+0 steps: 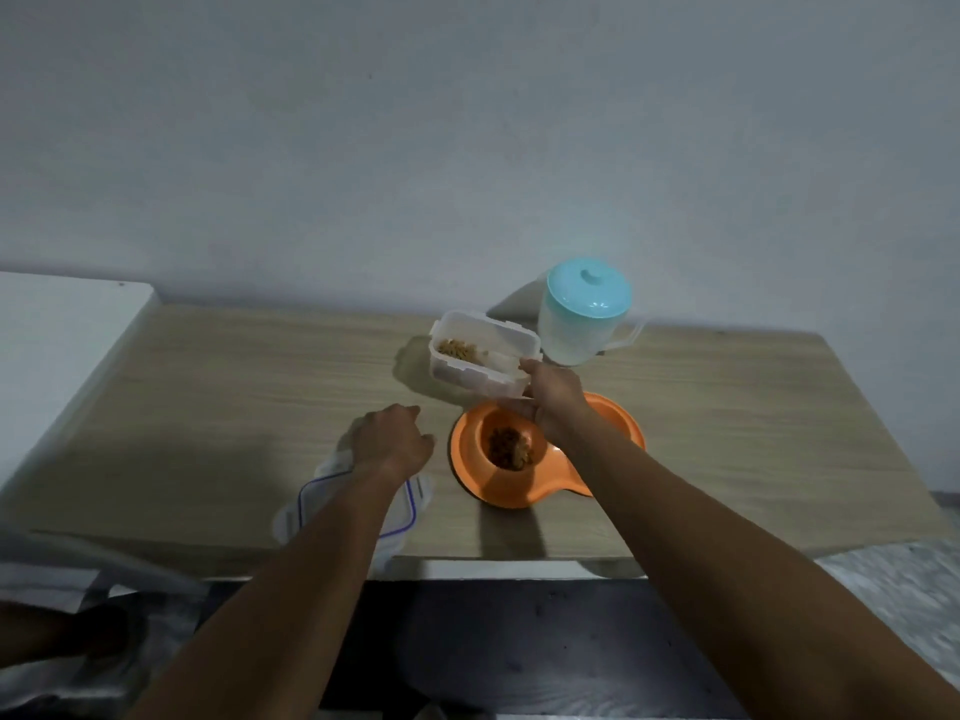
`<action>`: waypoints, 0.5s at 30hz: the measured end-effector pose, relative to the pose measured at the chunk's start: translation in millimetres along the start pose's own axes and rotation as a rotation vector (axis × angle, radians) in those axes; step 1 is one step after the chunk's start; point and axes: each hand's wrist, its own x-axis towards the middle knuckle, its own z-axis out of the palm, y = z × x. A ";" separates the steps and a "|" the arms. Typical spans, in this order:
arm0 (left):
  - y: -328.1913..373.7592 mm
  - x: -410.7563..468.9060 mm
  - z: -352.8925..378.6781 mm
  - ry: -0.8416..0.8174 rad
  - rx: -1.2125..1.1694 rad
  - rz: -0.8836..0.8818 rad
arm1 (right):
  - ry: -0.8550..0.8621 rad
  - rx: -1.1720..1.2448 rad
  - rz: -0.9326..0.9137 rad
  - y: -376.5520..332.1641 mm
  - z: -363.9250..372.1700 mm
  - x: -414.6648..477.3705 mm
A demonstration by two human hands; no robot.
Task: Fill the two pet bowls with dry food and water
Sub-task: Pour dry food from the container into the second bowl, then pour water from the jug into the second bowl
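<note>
Standing at a pale wooden counter [208, 407], a person stretches both bare arms forward. Farthest left, a clear lid [311, 517] with a blue seal lies flat near the front edge, set aside so the box stays open for pouring. The left hand [392, 441] rests knuckles-up on the lid's far end with its fingers curled downward; I cannot tell whether they grip the lid or only lie on it.

Further right and farther back, a clear plastic food box [493, 379] appears lifted just off the counter, with a small heap of dry food [460, 350] in its left end. The right hand [556, 394] pinches the box's near right corner, thumb over the rim and fingers [522, 406] clamped underneath, a hold that suits tipping.

Just in front of the box sits the orange double bowl [478, 480]. Its left basin [511, 449] holds a mound of kibble, so the food half looks done or nearly so. The right basin [615, 415] is mostly hidden by the right forearm, and no water can be made out there.

Behind, at the far right, a translucent jug [576, 335] with a teal cap [589, 296] stands upright and closed, handle turned right, within easy reach, probably for the water step.
</note>
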 end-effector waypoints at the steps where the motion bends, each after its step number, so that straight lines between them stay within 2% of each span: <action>1: -5.0 6.6 -0.7 -0.013 0.040 0.021 | 0.034 -0.050 -0.028 -1.6 13.1 11.8; 4: -13.1 25.7 2.0 0.025 0.122 0.027 | 0.112 -0.213 -0.069 -7.5 50.3 41.2; 8: -11.6 38.2 3.3 0.069 0.190 -0.009 | 0.073 -0.493 -0.055 -6.4 78.5 68.3; 12: -15.8 43.7 6.1 0.079 0.160 -0.023 | 0.070 -0.529 -0.070 5.3 83.5 80.8; 15: -14.2 41.2 7.1 0.074 0.123 -0.045 | 0.220 -0.564 -0.203 10.5 72.9 77.9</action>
